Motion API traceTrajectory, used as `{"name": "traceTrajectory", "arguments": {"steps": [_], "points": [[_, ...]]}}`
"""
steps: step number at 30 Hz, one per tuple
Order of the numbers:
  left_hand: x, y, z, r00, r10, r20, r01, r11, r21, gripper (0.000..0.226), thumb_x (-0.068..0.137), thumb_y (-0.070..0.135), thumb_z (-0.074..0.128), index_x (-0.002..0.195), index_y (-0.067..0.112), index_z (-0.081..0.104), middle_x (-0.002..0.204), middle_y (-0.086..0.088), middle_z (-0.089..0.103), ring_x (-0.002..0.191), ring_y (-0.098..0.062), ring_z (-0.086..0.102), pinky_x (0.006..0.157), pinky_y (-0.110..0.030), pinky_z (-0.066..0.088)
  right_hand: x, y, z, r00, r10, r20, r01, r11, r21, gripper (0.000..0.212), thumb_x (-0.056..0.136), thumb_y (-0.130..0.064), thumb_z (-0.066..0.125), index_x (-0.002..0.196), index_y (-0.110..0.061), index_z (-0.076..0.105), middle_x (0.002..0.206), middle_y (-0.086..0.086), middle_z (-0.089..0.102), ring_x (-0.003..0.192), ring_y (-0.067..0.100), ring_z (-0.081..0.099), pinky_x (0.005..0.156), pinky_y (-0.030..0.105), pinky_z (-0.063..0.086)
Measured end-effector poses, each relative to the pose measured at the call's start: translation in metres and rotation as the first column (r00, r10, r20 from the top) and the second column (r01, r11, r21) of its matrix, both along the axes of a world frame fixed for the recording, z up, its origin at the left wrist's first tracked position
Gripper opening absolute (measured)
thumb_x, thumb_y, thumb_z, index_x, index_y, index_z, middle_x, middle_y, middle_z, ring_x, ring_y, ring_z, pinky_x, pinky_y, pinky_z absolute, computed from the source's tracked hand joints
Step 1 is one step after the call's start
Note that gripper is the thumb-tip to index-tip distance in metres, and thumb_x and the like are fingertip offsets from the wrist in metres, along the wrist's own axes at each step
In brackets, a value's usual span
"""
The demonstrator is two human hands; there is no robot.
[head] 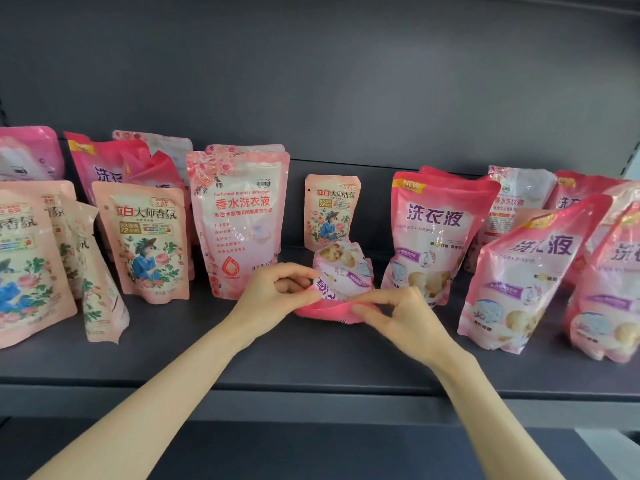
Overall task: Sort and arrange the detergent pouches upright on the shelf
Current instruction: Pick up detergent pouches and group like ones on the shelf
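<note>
A pink detergent pouch (pixel 341 285) lies crumpled and tipped over in the middle of the dark shelf (pixel 311 358). My left hand (pixel 277 292) pinches its top edge on the left. On the right, my right hand (pixel 398 311) pinches the same pink edge. Upright pouches stand around it: a tall rose-print pouch (pixel 239 220) to the left, a small peach pouch (pixel 331 211) behind it, and a pink pouch marked NEW (pixel 433 233) to the right.
Several peach pouches (pixel 145 240) and pink ones crowd the shelf's left end; one narrow pouch (pixel 100 289) leans there. Several pink pouches (pixel 526 275) lean at the right end. The grey back wall (pixel 346 81) rises behind. Bare shelf runs along the front edge.
</note>
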State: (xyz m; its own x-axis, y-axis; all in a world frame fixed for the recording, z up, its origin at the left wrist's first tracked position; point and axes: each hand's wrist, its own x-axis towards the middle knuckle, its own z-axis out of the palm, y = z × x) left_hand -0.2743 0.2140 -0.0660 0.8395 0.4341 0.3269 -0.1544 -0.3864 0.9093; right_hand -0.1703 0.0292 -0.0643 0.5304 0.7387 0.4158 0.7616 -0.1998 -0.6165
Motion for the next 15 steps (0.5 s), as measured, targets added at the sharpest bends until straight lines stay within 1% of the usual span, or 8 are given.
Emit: {"name": "traceTrajectory", "arguments": {"steps": [2,5,8,9,10,12,14,15], "points": [[-0.001,-0.002,0.001,0.999,-0.032,0.013,0.031,0.999,0.025,0.018,0.072,0.026,0.080,0.089,0.024,0.075,0.102,0.001,0.065,0.092,-0.013,0.062,0.081,-0.023,0.049,-0.002,0.002,0.005,1.000,-0.013,0.016,0.012,0.997,0.080,0.014,0.089,-0.014,0.064,0.095,-0.018,0.077,0.079,-0.021,0.070,0.069,-0.001,0.062,0.067,0.010,0.046],[-0.006,-0.002,0.004,0.990,-0.140,-0.014,0.140,0.986,0.086,0.036,0.061,0.054,0.071,0.091,0.035,0.075,0.118,0.022,0.056,0.112,0.002,0.052,0.098,-0.026,0.040,-0.006,0.005,0.018,1.000,-0.001,-0.032,0.007,0.980,0.197,0.017,0.090,-0.010,0.061,0.085,-0.019,0.075,0.068,-0.012,0.068,0.061,0.000,0.057,0.066,0.014,0.047],[-0.012,-0.009,0.019,0.944,-0.327,0.037,0.328,0.945,-0.001,0.084,0.052,0.076,0.068,0.119,0.025,0.064,0.128,0.019,0.057,0.122,0.001,0.048,0.108,-0.036,0.038,-0.011,0.010,0.036,0.999,0.027,-0.046,-0.012,0.953,0.302,0.025,0.090,-0.009,0.060,0.082,-0.030,0.069,0.069,-0.016,0.068,0.065,-0.001,0.060,0.066,0.017,0.049],[-0.014,-0.010,0.024,0.937,-0.344,0.057,0.348,0.933,-0.094,0.104,0.040,0.080,0.071,0.123,0.018,0.059,0.126,0.017,0.058,0.121,-0.001,0.049,0.105,-0.032,0.042,-0.012,0.013,0.043,0.998,0.031,-0.052,-0.013,0.944,0.331,0.025,0.090,-0.009,0.060,0.081,-0.031,0.069,0.066,-0.018,0.067,0.061,-0.002,0.060,0.061,0.012,0.046],[-0.016,-0.009,0.027,0.934,-0.351,0.061,0.356,0.924,-0.138,0.111,0.034,0.077,0.075,0.125,0.016,0.055,0.124,0.017,0.058,0.120,-0.001,0.049,0.102,-0.029,0.044,-0.013,0.015,0.050,0.996,0.041,-0.076,-0.010,0.931,0.364,0.024,0.090,-0.009,0.060,0.080,-0.029,0.068,0.061,-0.015,0.065,0.053,-0.001,0.058,0.054,0.008,0.042],[-0.016,-0.007,0.028,0.944,-0.324,0.063,0.326,0.945,-0.014,0.078,0.053,0.055,0.081,0.121,0.027,0.053,0.120,0.023,0.061,0.118,0.003,0.051,0.105,-0.030,0.041,-0.013,0.020,0.064,0.987,0.063,-0.146,0.008,0.899,0.439,0.020,0.091,-0.009,0.059,0.078,-0.021,0.068,0.054,-0.005,0.060,0.037,0.003,0.050,0.039,0.006,0.034],[-0.011,-0.003,0.031,0.969,-0.212,0.126,0.213,0.977,0.009,0.040,0.073,0.025,0.078,0.107,0.029,0.057,0.104,0.023,0.068,0.106,0.003,0.060,0.092,-0.021,0.047,-0.013,0.028,0.076,0.982,0.054,-0.180,0.044,0.865,0.501,0.016,0.090,-0.011,0.061,0.078,-0.015,0.070,0.056,0.005,0.060,0.036,0.004,0.048,0.039,0.009,0.035],[-0.006,0.001,0.033,0.974,-0.148,0.171,0.153,0.988,-0.018,0.027,0.080,0.014,0.071,0.101,0.026,0.060,0.095,0.021,0.071,0.097,0.003,0.064,0.082,-0.015,0.049,-0.011,0.033,0.080,0.982,0.049,-0.182,0.055,0.849,0.525,0.015,0.090,-0.014,0.063,0.078,-0.013,0.071,0.057,0.012,0.061,0.043,0.007,0.050,0.043,0.017,0.040]]}}
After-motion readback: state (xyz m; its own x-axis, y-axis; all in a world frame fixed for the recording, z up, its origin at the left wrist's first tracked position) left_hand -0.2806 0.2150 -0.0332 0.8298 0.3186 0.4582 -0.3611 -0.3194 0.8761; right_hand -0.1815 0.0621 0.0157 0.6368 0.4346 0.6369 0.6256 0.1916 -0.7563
